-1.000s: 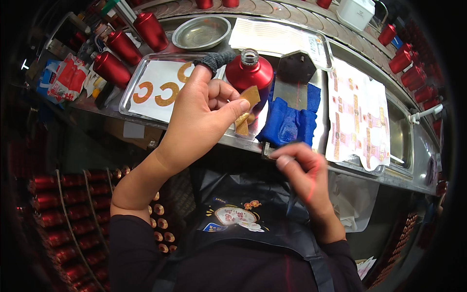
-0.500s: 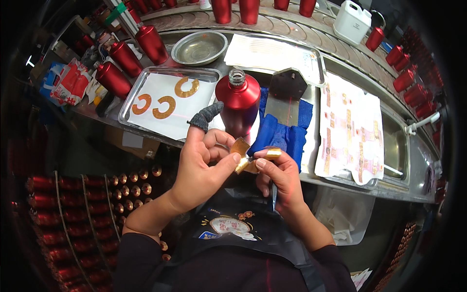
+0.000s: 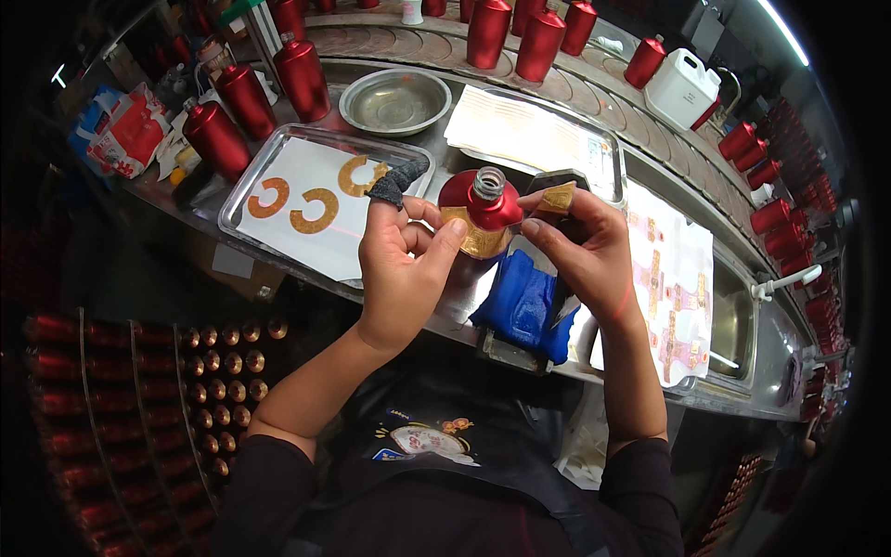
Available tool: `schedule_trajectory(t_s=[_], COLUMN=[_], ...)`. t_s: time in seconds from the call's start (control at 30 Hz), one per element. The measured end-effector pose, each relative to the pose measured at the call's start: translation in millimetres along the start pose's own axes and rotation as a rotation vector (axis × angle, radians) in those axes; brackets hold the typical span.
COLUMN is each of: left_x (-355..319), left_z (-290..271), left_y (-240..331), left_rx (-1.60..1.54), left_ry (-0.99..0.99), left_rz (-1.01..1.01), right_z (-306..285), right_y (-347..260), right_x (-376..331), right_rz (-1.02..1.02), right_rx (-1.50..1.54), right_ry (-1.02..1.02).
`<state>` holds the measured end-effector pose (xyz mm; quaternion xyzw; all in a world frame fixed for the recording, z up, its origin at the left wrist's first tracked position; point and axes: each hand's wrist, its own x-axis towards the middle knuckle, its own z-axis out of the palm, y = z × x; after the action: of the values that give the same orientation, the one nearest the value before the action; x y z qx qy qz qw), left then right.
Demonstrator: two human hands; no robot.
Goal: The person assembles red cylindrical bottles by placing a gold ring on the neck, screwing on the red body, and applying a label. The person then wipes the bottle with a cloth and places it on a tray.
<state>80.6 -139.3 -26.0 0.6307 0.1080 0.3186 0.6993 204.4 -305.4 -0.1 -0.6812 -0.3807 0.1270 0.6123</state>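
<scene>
A red bottle [image 3: 453, 192] with a bare clear threaded neck stands on the metal counter. Across its shoulder, on the side near me, lies a curved gold label [image 3: 484, 243]. My left hand [image 3: 401, 269] pinches the label's left end between thumb and fingers; its raised index finger wears a dark cloth finger cover [image 3: 401, 180]. Thumb and index finger of my right hand [image 3: 589, 246] are closed at the bottle's right side, with a gold label end [image 3: 557, 198] curled over the index finger. A thin pointed metal tool [image 3: 562, 312] shows below that hand, partly hidden.
Three C-shaped gold labels lie on white paper in a metal tray [image 3: 225, 215] at left. A blue cloth-covered rest [image 3: 520, 302] is right of the bottle. Beyond are a metal bowl [image 3: 394, 100], label sheets [image 3: 510, 121], a white jug [image 3: 682, 90] and a conveyor [image 3: 408, 46] bearing red bottles.
Both hands have moved up and forward, bringing the gold label from in front of the bottle onto its shoulder. The right hand has shifted right and the label is spread wider.
</scene>
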Motion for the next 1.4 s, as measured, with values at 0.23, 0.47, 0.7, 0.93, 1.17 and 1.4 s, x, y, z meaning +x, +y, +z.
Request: schedule_trajectory(t_s=[0.23,0.47,0.7,0.93,1.17,1.4], left_x=[15,14,20,28,22,29], left_z=[-15,-15,-14,-12,-9,-21], left_y=[-22,-27,-23,-16,-24,-19], left_rx=[-0.094,-0.289,-0.353,-0.362,-0.301,-0.374], left_ry=[0.046,-0.087,-0.121,-0.076,-0.133,-0.205], left_rz=[-0.045,-0.18,-0.247,-0.273,-0.238,-0.306], right_z=[-10,9,28,17,21,1], right_y=[12,20,21,12,25,16], right_x=[28,9,1,8,11,12], right_rz=[0.136,0.297,0.289,0.329,0.301,0.321], right_rx=[0.009,0.339,0.305,0.361,0.17,0.128], right_ry=[-0.103,-0.024,0.094,0.053,0.081,0.029])
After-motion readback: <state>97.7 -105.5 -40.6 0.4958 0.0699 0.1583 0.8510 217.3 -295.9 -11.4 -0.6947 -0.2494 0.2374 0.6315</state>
